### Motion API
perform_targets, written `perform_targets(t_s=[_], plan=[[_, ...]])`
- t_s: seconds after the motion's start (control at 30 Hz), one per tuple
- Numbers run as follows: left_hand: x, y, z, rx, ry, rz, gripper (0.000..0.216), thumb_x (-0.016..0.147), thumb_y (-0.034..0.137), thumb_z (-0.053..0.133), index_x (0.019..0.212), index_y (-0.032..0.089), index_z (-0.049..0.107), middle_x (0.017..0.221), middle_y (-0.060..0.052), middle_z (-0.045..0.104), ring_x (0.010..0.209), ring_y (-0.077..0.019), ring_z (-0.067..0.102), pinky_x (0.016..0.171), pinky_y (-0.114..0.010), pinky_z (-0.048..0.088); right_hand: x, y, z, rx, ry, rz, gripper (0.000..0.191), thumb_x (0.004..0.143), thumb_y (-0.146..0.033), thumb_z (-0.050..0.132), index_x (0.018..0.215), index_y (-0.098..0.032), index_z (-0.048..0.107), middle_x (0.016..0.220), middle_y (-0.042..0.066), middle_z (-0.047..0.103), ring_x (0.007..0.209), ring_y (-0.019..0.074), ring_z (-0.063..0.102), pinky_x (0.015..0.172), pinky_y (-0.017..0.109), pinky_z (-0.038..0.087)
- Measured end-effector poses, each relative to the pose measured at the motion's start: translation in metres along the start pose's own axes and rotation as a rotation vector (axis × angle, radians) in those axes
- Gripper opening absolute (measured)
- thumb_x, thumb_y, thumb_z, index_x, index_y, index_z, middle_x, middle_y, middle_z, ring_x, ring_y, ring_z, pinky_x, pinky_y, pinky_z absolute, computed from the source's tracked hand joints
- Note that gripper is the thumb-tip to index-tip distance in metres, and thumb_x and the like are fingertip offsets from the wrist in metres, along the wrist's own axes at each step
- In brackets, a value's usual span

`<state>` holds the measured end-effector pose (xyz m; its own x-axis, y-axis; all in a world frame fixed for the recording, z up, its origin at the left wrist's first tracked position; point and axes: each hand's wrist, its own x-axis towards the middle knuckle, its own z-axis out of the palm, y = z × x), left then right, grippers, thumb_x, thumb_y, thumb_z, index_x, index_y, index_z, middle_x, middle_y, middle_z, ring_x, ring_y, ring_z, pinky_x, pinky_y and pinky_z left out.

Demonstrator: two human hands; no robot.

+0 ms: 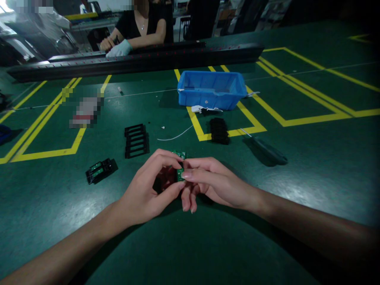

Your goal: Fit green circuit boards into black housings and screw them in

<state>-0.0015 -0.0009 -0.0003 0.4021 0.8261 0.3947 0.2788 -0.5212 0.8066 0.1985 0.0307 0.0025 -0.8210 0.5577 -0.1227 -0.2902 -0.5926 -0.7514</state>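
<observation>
Mid-handling, by the look of it: small green circuit board (180,174) is up between both hands, left hand (148,184) and right hand (216,180) fingertips pinched on it; second green board (179,154) just beyond them. One black holder (99,171) at left already carries green boards. Left slotted black frame (136,139) looks unpopulated; can't tell for the right-hand black frame (219,131) near the screwdriver (268,152).

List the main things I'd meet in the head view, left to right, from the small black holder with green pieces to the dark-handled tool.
Small black holder with green pieces → slatted black frame → held green circuit board → darker black slatted part → dark-handled tool.
</observation>
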Motion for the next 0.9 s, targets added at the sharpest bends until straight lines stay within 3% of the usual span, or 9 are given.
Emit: perform_targets(t_s=[0.77,0.9], plan=[[-0.0004,0.001,-0.0012,0.012,-0.012,-0.003,0.035,0.086,0.009,0.069,0.117,0.019,0.054,0.124,-0.008,0.057,0.097,-0.0142,0.059,0.073,-0.025,0.051,0.0004,0.0008,-0.0009,-0.028,-0.013,-0.014,0.012,0.098,-0.019,0.061,0.09,-0.01,0.059,0.074,0.007,0.072,0.066,0.0148,0.075,0.059,0.021,0.061],[-0.0004,0.0013,-0.0015,0.014,-0.011,0.006,0.035,0.086,0.009,0.069,0.116,0.018,0.054,0.123,-0.008,0.057,0.105,-0.0161,0.06,0.081,-0.027,0.052,0.0007,0.0018,-0.0019,-0.046,-0.031,-0.017,0.011,0.098,-0.02,0.061,0.093,-0.01,0.06,0.074,0.006,0.073,0.067,0.0146,0.075,0.059,0.02,0.061]])
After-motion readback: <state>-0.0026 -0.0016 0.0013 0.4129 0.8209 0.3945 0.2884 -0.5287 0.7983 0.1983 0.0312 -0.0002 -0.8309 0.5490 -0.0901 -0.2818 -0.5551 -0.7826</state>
